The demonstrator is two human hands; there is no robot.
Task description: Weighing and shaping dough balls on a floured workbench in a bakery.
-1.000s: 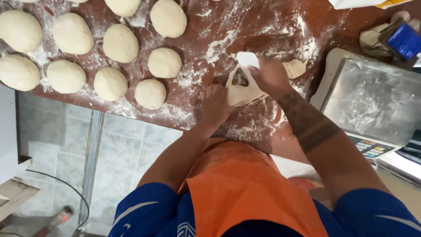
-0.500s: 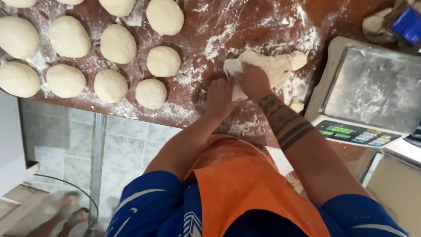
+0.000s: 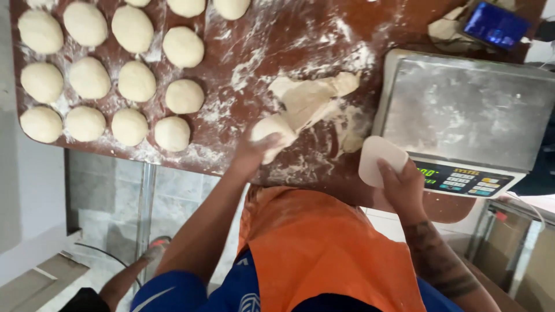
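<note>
My left hand (image 3: 254, 151) grips a small piece of dough (image 3: 272, 132) at the near end of a stretched, irregular dough mass (image 3: 309, 99) lying on the floured brown table (image 3: 277, 40). My right hand (image 3: 399, 185) holds a white plastic dough scraper (image 3: 378, 159) at the table's front edge, beside the near-left corner of a digital scale (image 3: 462, 110). Several smooth round dough balls (image 3: 136, 81) lie in rows on the left part of the table.
The scale has a bare steel platform and a lit display panel (image 3: 462, 179) facing me. A blue-screened device (image 3: 494, 24) and dough scraps lie at the far right. Grey tiled floor (image 3: 115, 190) shows below the table edge. I wear an orange apron (image 3: 324, 254).
Both hands were pressed together on the dough. Now my right hand has pulled back right, toward the scale, with the scraper, while my left hand holds a separated piece. The camera has shifted right.
</note>
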